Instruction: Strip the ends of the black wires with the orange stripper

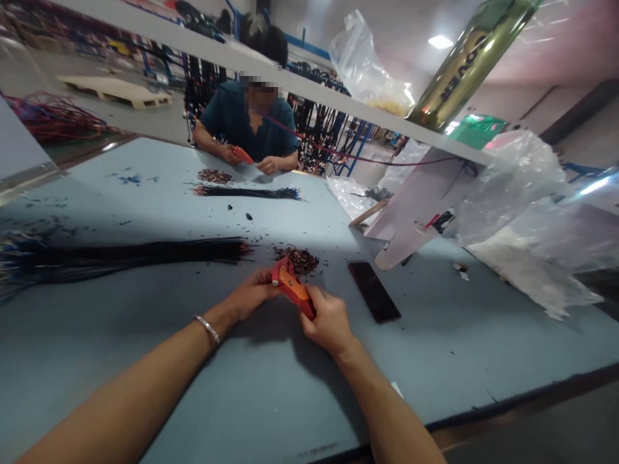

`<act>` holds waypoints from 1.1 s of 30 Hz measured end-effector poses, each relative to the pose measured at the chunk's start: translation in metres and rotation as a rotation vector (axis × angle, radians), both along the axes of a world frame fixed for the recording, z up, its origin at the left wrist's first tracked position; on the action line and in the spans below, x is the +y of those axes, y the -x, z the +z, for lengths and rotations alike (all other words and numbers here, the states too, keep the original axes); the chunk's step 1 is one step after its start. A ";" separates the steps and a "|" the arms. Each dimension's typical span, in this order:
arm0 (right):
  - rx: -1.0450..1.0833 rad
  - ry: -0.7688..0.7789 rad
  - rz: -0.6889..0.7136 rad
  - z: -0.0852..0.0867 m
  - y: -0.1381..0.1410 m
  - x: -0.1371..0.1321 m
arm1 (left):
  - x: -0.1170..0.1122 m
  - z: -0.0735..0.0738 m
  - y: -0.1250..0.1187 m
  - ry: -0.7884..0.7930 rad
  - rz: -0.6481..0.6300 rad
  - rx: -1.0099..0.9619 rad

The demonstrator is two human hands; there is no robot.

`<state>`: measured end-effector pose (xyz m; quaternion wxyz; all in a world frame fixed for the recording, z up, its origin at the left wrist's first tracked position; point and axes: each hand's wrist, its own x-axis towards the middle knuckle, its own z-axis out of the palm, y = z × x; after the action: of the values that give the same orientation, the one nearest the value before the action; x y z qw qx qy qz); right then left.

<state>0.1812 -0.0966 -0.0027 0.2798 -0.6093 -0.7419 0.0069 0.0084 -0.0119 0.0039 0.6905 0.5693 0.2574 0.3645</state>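
My right hand (327,320) is closed round the handles of a red and orange wire stripper (292,287). My left hand (251,293) is pinched at the tool's jaws; what its fingers hold is too small to make out. A silver bracelet (207,328) sits on my left wrist. Just beyond the tool lies a small heap of stripped wire bits (297,259). A long bundle of black wires (126,254) stretches across the blue table (242,386) to the left of my hands.
A dark phone (374,291) lies flat to the right of my hands. Clear plastic bags and white sheets (507,212) pile up at the right. Across the table a person (249,122) holds a similar tool, with another wire bundle (249,192) and scrap heap (215,176).
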 end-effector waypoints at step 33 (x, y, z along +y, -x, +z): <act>1.763 0.679 0.261 0.019 -0.007 -0.003 | 0.011 0.000 0.005 -0.366 0.561 0.288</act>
<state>0.1878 -0.0995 0.0159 0.5435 -0.3458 -0.2844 0.7100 0.0034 -0.0009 0.0040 0.4071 0.6361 0.4286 0.4960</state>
